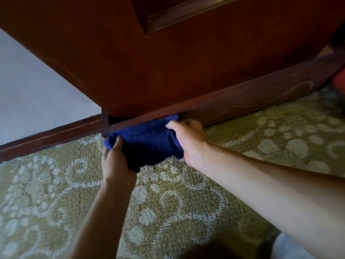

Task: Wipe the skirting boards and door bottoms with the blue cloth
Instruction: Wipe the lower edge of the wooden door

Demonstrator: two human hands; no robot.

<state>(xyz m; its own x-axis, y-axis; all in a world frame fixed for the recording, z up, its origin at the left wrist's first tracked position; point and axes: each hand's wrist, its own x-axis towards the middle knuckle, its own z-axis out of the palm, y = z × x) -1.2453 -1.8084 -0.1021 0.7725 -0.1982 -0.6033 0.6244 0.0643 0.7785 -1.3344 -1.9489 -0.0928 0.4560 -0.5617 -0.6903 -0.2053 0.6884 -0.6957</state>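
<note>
A dark blue cloth point(147, 141) is bunched against the bottom edge of a reddish-brown wooden door point(168, 71), just above the carpet. My left hand point(115, 161) grips the cloth's lower left corner, thumb on top. At the cloth's right end, my right hand point(188, 139) holds it with the fingers curled into the fabric close to the door's lower edge. A dark wooden skirting board point(48, 135) runs along the wall to the left of the door, and another stretch point(261, 94) runs behind the door to the right.
Green carpet point(168, 202) with a pale floral pattern covers the floor. A pale wall point(33, 90) rises above the left skirting board. Something red point(340, 79) shows at the far right edge. Pale fabric point(287, 247) sits at the bottom right.
</note>
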